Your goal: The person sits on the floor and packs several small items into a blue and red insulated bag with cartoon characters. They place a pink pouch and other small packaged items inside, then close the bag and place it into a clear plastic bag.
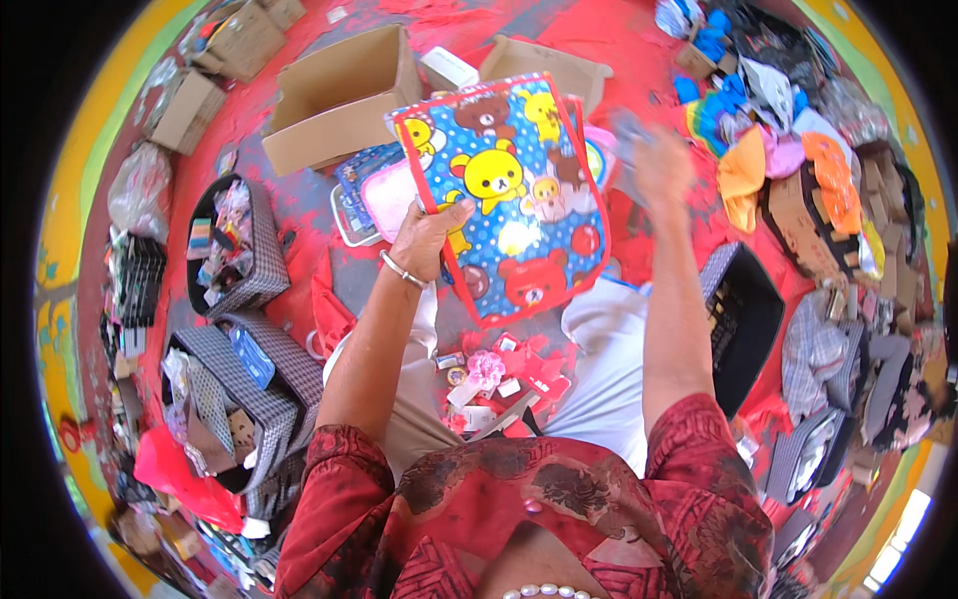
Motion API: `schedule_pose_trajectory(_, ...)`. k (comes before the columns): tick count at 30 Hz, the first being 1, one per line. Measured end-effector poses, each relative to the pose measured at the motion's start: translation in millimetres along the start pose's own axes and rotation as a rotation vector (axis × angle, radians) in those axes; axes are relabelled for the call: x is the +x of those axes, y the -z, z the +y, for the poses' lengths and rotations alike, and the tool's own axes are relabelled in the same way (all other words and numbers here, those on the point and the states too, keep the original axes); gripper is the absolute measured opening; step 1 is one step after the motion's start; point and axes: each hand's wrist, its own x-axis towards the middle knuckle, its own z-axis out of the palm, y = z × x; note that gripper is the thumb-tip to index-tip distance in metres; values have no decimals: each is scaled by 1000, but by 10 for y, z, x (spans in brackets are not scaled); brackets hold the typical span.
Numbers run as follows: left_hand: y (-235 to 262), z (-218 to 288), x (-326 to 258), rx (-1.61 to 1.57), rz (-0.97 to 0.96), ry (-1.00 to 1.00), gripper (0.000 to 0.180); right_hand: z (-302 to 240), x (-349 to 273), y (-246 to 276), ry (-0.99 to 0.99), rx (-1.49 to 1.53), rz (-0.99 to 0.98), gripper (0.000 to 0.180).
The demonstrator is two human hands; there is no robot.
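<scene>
Over the red floor (619,40), between the person's knees, the left hand (427,240) was pinching the edge of a blue cartoon-bear bag (509,190), thumb pressed on its red trim, holding it up flat. The right hand (661,165) was blurred beside the bag's far edge, so I couldn't tell its grip. Looked like the sorting/inspecting step to me. Next move probably needs that right hand to grab the opposite edge; open cardboard boxes (339,100) sat just behind.
</scene>
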Motion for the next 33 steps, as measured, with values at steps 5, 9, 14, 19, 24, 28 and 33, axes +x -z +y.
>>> schedule_pose_trajectory(5, 199, 248, 4, -168, 127, 6, 39, 4, 8, 178, -205, 242, -403, 56)
schedule_pose_trajectory(9, 319, 311, -70, -157, 161, -88, 39, -484, -345, 25, -56, 713, -746, 52)
schedule_pose_trajectory(14, 648, 391, -113, -29, 210, -28, 33, -824, -565, -92, 161, 351, -816, 45)
schedule_pose_trajectory(19, 950, 337, -105, -9, 320, 143, 38, -1039, -938, -260, 276, 187, -711, 41)
schedule_pose_trajectory(24, 1032, 183, -64, -275, 202, 186, 36, -861, -664, -432, 23, 628, -532, 42)
schedule_pose_trajectory(28, 943, 150, 25, -309, 176, 62, 33, -740, -460, -361, -72, 769, -473, 34)
schedule_pose_trajectory(33, 859, 186, -12, -347, 148, -44, 25, -568, -318, -101, -317, 1198, -456, 27)
